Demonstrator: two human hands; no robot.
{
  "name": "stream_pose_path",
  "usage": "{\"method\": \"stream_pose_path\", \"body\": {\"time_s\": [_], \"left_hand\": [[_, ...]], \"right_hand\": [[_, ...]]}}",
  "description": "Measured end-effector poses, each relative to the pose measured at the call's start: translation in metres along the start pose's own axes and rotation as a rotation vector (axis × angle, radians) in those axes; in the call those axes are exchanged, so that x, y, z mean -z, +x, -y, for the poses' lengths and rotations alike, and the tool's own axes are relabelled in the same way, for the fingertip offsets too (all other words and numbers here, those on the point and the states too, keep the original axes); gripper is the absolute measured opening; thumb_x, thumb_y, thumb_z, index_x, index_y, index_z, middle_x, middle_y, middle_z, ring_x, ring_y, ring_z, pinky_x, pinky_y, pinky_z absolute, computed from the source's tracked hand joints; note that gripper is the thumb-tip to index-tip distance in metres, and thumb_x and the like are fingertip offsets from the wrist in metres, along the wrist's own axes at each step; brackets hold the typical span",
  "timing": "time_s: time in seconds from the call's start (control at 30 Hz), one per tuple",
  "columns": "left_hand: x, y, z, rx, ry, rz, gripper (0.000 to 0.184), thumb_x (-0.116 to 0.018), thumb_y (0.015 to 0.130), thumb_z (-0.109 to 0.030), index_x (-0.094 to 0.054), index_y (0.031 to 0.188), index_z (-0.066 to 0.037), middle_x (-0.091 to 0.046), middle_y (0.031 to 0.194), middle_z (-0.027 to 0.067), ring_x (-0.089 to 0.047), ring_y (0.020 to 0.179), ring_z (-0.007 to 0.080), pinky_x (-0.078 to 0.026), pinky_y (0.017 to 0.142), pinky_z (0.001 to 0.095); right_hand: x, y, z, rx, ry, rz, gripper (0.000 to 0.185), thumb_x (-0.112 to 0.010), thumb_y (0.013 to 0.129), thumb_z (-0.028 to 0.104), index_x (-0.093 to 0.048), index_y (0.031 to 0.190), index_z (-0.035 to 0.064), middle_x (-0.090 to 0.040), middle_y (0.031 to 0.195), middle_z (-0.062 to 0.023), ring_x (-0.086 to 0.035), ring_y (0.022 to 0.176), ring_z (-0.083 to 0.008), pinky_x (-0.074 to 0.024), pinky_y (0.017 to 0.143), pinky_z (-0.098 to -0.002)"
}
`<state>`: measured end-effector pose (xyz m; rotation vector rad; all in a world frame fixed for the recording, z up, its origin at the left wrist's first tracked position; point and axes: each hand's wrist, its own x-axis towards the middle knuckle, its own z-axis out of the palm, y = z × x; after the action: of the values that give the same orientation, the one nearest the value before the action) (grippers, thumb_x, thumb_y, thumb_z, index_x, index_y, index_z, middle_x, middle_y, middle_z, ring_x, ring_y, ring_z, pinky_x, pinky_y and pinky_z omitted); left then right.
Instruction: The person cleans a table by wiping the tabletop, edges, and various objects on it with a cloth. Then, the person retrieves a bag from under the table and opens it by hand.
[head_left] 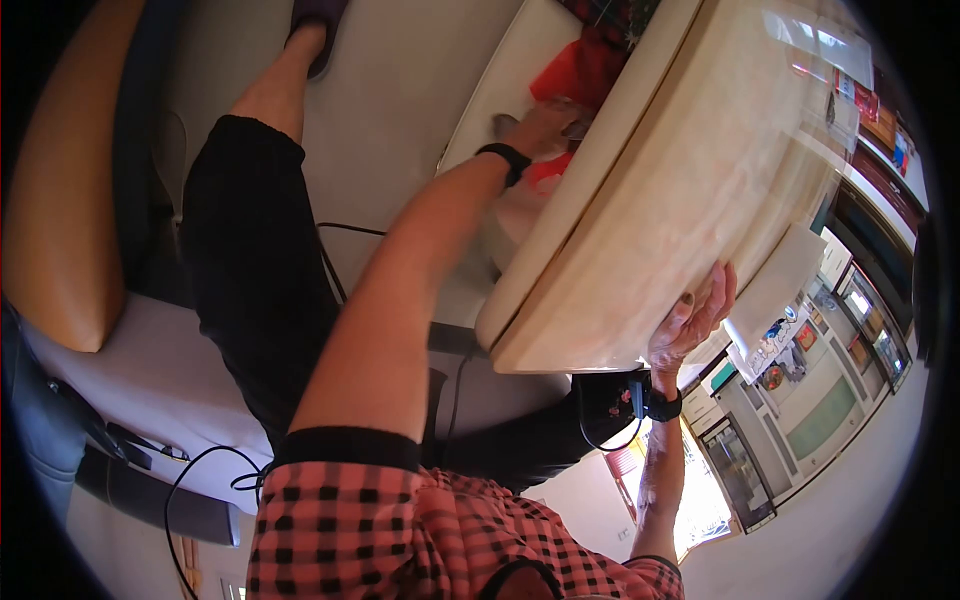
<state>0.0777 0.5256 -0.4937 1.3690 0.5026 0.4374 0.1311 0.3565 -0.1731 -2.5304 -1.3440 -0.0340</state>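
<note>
My left hand [545,130] reaches in below the raised edge of a pale, glossy table [640,200]. It is nearest to a red plastic bag [575,75], and another red piece shows just under the wrist. Motion blurs its fingers, so what they hold, if anything, cannot be made out. A small grey item shows beside this hand. My right hand [695,315] lies against the table's near end, its fingers stretched out and apart on the pale surface. Both wrists wear black bands.
A tan curved chair part [65,190] stands at the far left. Black cables [205,455] run over the light seat and hang near my right wrist. Glass-fronted cabinets [740,470] and a bright window [700,500] are at the right. My legs in black shorts extend beside the table.
</note>
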Motion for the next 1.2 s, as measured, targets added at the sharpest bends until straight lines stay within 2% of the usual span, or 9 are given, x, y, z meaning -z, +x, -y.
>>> {"method": "stream_pose_path", "body": {"time_s": [0.2, 0.37, 0.43, 0.5, 0.63, 0.93, 1.03, 1.1, 1.2], "left_hand": [[0.012, 0.005, -0.068, 0.225, -0.474, 0.002, 0.028, -0.063, 0.085, -0.023, -0.062, 0.106, -0.004, -0.065, 0.101, 0.0167, -0.062, 0.095, 0.0286, -0.048, 0.085, 0.037], [0.081, 0.031, -0.084, 0.007, 0.084, -0.32, 0.031, -0.059, 0.082, -0.028, -0.063, 0.1, -0.003, -0.066, 0.094, 0.0198, -0.065, 0.09, 0.0291, -0.049, 0.082, 0.0365], [0.119, 0.047, -0.104, 0.124, 0.262, -0.425, 0.045, -0.064, 0.081, -0.036, -0.062, 0.113, -0.004, -0.067, 0.105, 0.0062, -0.062, 0.09, 0.0167, -0.049, 0.083, 0.0316], [0.142, 0.063, -0.128, 0.213, 0.416, -0.52, 0.049, -0.05, 0.081, -0.015, -0.051, 0.129, -0.004, -0.062, 0.112, 0.0234, -0.06, 0.104, 0.0357, -0.045, 0.093, 0.0409], [0.161, 0.095, -0.09, 0.141, -0.088, -0.481, 0.046, -0.047, 0.081, -0.014, -0.054, 0.126, -0.008, -0.064, 0.104, 0.0148, -0.061, 0.095, 0.0219, -0.048, 0.084, 0.033], [0.167, 0.105, -0.02, 0.223, 0.169, -0.255, 0.05, -0.052, 0.08, -0.022, -0.048, 0.127, -0.007, -0.061, 0.1, 0.0133, -0.058, 0.095, 0.0226, -0.046, 0.087, 0.0384], [0.163, 0.056, -0.07, 0.518, -0.115, -0.113, 0.047, -0.053, 0.079, -0.023, -0.049, 0.123, -0.005, -0.061, 0.107, 0.0169, -0.059, 0.1, 0.027, -0.044, 0.089, 0.0444], [0.158, 0.031, 0.04, 0.392, 0.108, -0.214, 0.043, -0.063, 0.081, -0.034, -0.061, 0.11, -0.002, -0.065, 0.096, 0.004, -0.059, 0.083, 0.0156, -0.048, 0.079, 0.0312], [0.154, -0.032, 0.058, 0.625, -0.013, -0.098, 0.056, -0.066, 0.074, -0.039, -0.059, 0.118, -0.005, -0.066, 0.104, 0.0132, -0.062, 0.098, 0.0256, -0.047, 0.09, 0.0354]], "right_hand": [[0.0, 0.001, 0.0, -0.009, -0.007, -0.009, 0.069, -0.034, 0.096, 0.059, -0.044, 0.137, 0.0032, -0.034, 0.14, -0.0183, -0.035, 0.132, -0.0324, -0.0299, 0.108, -0.0461], [-0.002, 0.001, -0.001, -0.024, 0.01, 0.006, 0.07, -0.034, 0.096, 0.059, -0.043, 0.137, 0.0032, -0.034, 0.14, -0.0182, -0.035, 0.132, -0.0323, -0.03, 0.108, -0.0461], [0.0, 0.001, 0.001, -0.029, 0.009, 0.016, 0.07, -0.034, 0.096, 0.059, -0.043, 0.137, 0.0032, -0.034, 0.14, -0.0181, -0.035, 0.132, -0.0323, -0.0301, 0.108, -0.0461], [0.0, 0.001, 0.003, -0.039, 0.015, 0.03, 0.07, -0.034, 0.096, 0.06, -0.043, 0.137, 0.0032, -0.034, 0.14, -0.0181, -0.035, 0.132, -0.0323, -0.0301, 0.108, -0.046], [-0.003, 0.003, -0.001, -0.056, 0.072, 0.038, 0.072, -0.034, 0.095, 0.062, -0.043, 0.137, 0.0035, -0.034, 0.14, -0.018, -0.036, 0.132, -0.0318, -0.0304, 0.108, -0.046], [-0.007, -0.003, -0.012, -0.056, 0.1, 0.017, 0.077, -0.032, 0.093, 0.066, -0.042, 0.138, 0.0042, -0.036, 0.14, -0.0181, -0.036, 0.132, -0.0311, -0.0334, 0.106, -0.0459], [-0.005, -0.002, -0.008, -0.064, 0.074, 0.018, 0.074, -0.033, 0.094, 0.064, -0.044, 0.137, 0.0035, -0.036, 0.139, -0.0184, -0.037, 0.131, -0.0313, -0.033, 0.106, -0.0462], [-0.003, -0.001, -0.007, -0.055, 0.029, 0.017, 0.073, -0.033, 0.095, 0.062, -0.045, 0.136, 0.003, -0.037, 0.139, -0.0185, -0.037, 0.131, -0.0315, -0.0326, 0.106, -0.0464], [-0.001, 0.001, -0.003, -0.03, 0.009, 0.002, 0.07, -0.035, 0.096, 0.06, -0.046, 0.134, 0.0028, -0.038, 0.137, -0.0187, -0.038, 0.13, -0.032, -0.0322, 0.106, -0.0465]]}}
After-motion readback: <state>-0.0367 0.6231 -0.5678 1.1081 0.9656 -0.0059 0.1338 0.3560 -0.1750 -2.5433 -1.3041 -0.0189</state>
